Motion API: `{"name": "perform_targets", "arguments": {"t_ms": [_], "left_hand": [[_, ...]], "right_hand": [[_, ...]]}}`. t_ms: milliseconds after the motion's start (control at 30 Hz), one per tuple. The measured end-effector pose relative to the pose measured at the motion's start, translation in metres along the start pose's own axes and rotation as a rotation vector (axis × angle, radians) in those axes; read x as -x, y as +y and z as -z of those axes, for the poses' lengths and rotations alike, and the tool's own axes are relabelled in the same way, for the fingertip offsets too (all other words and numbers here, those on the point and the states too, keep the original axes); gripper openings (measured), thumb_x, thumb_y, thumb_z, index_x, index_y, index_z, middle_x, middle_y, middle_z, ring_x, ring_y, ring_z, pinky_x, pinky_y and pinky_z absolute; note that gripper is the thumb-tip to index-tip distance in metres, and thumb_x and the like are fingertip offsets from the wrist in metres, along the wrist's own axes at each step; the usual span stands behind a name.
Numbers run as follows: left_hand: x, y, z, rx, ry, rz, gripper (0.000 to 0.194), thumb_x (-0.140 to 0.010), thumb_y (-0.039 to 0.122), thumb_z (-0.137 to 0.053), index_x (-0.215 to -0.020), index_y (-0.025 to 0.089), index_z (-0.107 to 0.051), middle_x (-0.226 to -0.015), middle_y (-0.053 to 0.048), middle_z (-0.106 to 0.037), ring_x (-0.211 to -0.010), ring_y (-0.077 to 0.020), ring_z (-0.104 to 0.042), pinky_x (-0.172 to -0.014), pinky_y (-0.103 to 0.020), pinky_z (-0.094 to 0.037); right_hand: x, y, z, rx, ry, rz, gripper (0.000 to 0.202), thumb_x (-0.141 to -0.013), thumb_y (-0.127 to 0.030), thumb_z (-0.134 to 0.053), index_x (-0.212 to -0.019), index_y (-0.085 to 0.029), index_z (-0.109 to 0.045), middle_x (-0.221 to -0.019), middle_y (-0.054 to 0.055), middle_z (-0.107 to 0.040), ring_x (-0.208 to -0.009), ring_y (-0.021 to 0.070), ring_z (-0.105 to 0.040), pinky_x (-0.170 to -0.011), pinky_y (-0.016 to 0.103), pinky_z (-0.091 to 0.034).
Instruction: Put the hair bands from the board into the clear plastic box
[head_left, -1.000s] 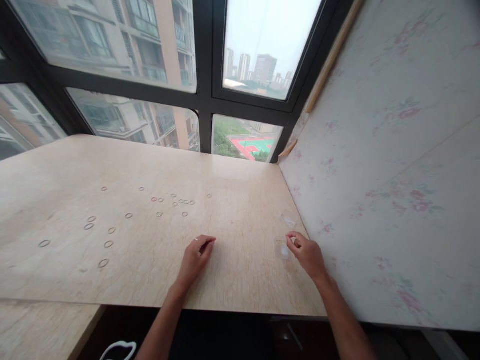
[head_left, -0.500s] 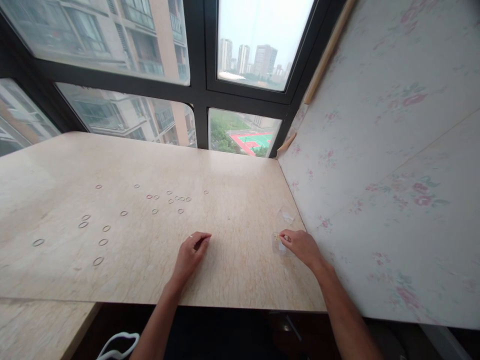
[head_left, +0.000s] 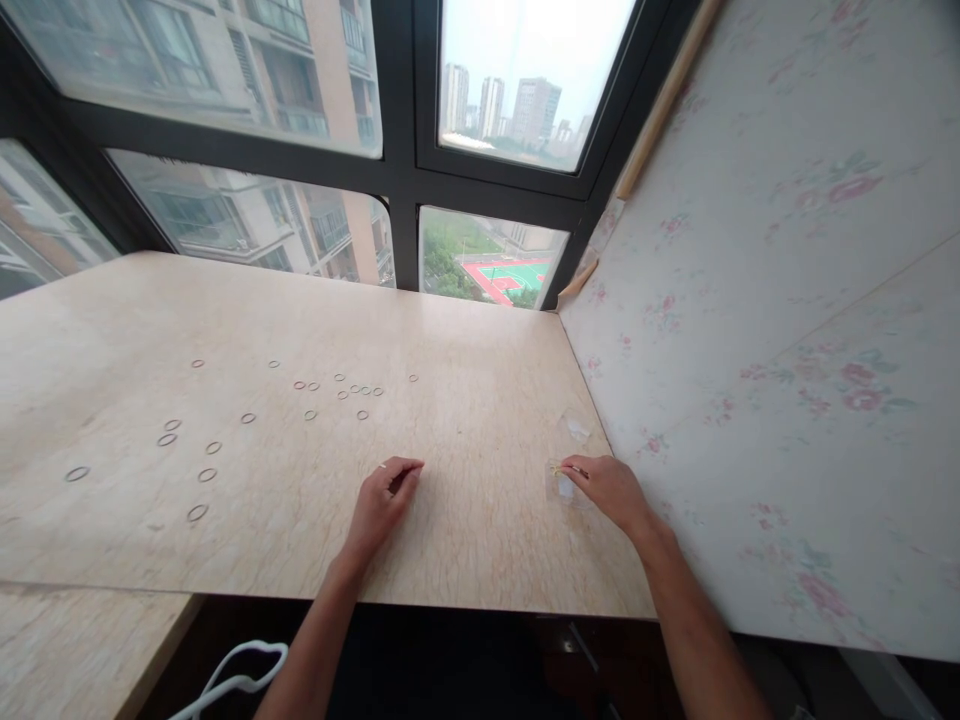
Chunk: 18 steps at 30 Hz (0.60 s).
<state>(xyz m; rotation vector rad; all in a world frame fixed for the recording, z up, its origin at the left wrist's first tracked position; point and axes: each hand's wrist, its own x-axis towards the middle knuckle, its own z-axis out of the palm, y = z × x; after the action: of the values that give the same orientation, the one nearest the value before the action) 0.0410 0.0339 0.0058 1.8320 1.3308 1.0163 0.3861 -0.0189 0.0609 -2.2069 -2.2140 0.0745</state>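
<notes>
My left hand (head_left: pixel 388 500) rests on the stone-look tabletop, its thumb and fingertips pressed together. Anything between those fingertips is too small to make out. On the right, the fingers of my right hand (head_left: pixel 606 486) are closed in a pinch over a small clear plastic box (head_left: pixel 564 490). A little yellowish piece (head_left: pixel 556 468) shows at these fingertips; its kind is unclear, and I cannot tell whether it is gripped or lies in the box. Several thin rings, such as the dark ring (head_left: pixel 197 513) and the reddish ring (head_left: pixel 300 385), lie scattered flat to the left of my left hand.
A clear lid-like plastic piece (head_left: pixel 575 428) lies just behind the box. The flowered wall (head_left: pixel 750 420) closes off the right side. Dark window frames (head_left: pixel 401 230) border the back. A white curved object (head_left: pixel 240 668) sits below the front edge at the left.
The camera view has shifted slightly. My right hand has moved a little within the box area, and the yellowish piece sits at its fingertips. My left hand keeps its place.
</notes>
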Motion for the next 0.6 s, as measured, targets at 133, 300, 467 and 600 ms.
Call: {"name": "perform_targets", "arguments": {"t_ms": [133,300,467,600], "left_hand": [[0.0,0.0,0.0,-0.012,0.005,0.0,0.022,-0.088,0.034,-0.049,-0.091,0.021,-0.066,-0.092,-0.004,-0.069,-0.085,-0.0186,-0.064,-0.075,-0.032,-0.051],[0.0,-0.005,-0.002,0.002,0.008,-0.002,0.02,-0.088,0.033,-0.05,-0.091,0.021,-0.066,-0.091,-0.004,-0.069,-0.085,-0.0183,-0.064,-0.075,-0.032,-0.05],[0.001,-0.004,-0.003,0.025,0.004,0.007,0.018,-0.087,0.029,-0.049,-0.09,0.02,-0.066,-0.09,-0.004,-0.068,-0.083,-0.0171,-0.063,-0.073,-0.03,-0.049],[0.002,0.001,0.001,0.089,-0.009,0.026,0.018,-0.086,0.027,-0.051,-0.087,0.019,-0.067,-0.087,-0.004,-0.068,-0.078,-0.0154,-0.062,-0.069,-0.028,-0.047]], "right_hand": [[0.0,0.0,0.001,-0.015,0.015,-0.019,0.025,-0.091,-0.034,-0.048,-0.09,-0.026,-0.072,-0.08,0.002,-0.075,-0.072,0.0205,-0.068,-0.057,0.025,-0.038],[0.013,-0.008,0.001,-0.209,0.164,-0.012,0.03,-0.093,-0.038,-0.044,-0.092,-0.023,-0.071,-0.075,0.002,-0.073,-0.065,0.0178,-0.067,-0.057,0.025,-0.041],[0.04,-0.046,-0.018,-0.433,0.268,0.089,0.038,-0.094,-0.045,-0.042,-0.09,-0.019,-0.07,-0.056,0.0,-0.064,-0.048,0.0124,-0.058,-0.051,0.022,-0.041],[0.057,-0.076,-0.046,-0.585,0.204,0.224,0.034,-0.094,-0.042,-0.045,-0.091,-0.02,-0.07,-0.064,0.001,-0.068,-0.053,0.0127,-0.062,-0.054,0.021,-0.047]]}}
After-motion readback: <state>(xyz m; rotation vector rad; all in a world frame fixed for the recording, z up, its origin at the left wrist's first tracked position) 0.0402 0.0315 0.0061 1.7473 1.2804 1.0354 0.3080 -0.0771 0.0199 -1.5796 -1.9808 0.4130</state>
